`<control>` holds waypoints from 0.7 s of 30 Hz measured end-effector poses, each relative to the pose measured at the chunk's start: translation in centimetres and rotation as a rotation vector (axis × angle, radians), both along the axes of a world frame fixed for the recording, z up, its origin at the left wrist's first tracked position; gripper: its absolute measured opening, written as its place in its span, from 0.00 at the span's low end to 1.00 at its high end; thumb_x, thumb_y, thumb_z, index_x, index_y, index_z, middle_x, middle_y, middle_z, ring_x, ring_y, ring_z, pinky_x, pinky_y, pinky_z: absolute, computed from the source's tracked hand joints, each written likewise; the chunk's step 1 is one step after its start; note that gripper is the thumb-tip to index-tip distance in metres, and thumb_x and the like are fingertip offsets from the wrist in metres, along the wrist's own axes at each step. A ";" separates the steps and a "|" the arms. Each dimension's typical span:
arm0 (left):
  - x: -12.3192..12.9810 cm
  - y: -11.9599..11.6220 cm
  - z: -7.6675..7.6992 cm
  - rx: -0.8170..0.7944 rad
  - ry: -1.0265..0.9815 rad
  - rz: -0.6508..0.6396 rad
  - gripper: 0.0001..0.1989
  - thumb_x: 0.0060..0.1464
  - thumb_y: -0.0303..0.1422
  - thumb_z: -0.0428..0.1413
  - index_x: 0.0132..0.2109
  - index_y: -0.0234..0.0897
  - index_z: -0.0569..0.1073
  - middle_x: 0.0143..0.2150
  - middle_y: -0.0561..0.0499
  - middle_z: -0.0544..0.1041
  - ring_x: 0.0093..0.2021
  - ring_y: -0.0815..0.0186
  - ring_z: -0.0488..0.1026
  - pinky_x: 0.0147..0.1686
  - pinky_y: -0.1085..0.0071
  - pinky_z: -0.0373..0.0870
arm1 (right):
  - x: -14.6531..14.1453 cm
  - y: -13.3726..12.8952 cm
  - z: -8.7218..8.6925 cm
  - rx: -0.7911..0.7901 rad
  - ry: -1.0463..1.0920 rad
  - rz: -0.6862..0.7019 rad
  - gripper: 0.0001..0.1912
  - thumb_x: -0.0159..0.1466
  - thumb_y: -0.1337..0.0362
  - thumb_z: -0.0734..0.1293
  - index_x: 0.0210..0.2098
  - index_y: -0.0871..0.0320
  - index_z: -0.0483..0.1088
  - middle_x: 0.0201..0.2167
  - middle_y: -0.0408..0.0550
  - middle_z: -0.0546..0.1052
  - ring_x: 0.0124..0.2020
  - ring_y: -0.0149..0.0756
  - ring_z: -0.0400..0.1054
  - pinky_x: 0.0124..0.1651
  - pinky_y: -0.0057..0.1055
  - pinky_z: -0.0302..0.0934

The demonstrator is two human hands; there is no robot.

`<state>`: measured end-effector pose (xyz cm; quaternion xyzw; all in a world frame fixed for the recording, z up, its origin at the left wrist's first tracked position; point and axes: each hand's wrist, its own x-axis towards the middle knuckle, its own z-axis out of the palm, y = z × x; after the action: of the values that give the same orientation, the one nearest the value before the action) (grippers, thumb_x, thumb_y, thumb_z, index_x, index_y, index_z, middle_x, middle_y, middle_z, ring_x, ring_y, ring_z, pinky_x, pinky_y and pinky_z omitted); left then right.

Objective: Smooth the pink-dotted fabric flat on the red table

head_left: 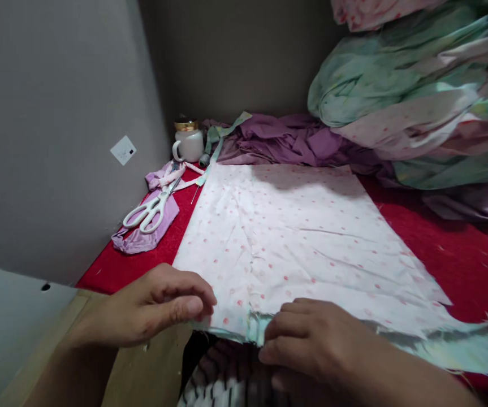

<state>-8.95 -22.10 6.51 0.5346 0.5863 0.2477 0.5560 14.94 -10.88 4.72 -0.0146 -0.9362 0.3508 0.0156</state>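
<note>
A white cloth with small red dots [294, 237] lies spread over a red-covered table. Along its near edge, a pale green fabric layer [460, 347] with frayed threads shows from beneath. My right hand [311, 339] is closed on this near edge, fingers on top and thumb at the front. Beside the cloth's near left corner is my left hand [163, 308], its fingers curved and the thumb apart from them, with nothing visible in it. The lower fingers of both hands are partly hidden.
White-handled scissors [152, 212] rest on lilac fabric scraps [142, 240] at the left. A white mug with a gold lid [188, 141] stands behind them. Purple cloth [286, 138] lies along the back. A tall green and pink fabric pile [405, 102] rises at the right. A grey wall [57, 113] bounds the left.
</note>
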 end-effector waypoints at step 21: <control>1.9 0.9 -7.3 0.730 1.212 -0.319 0.28 0.60 0.43 0.47 0.65 0.39 0.54 0.65 0.46 0.57 0.66 0.55 0.50 0.61 0.55 0.53 | -2.4 3.9 -4.7 0.073 0.027 0.343 0.28 0.69 0.61 0.56 0.66 0.60 0.48 0.63 0.53 0.57 0.65 0.39 0.48 0.65 0.43 0.43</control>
<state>-7.03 -21.22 -0.75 0.8085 0.5863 0.0034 -0.0512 12.54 -6.95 0.06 0.1504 -0.9368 0.3144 -0.0315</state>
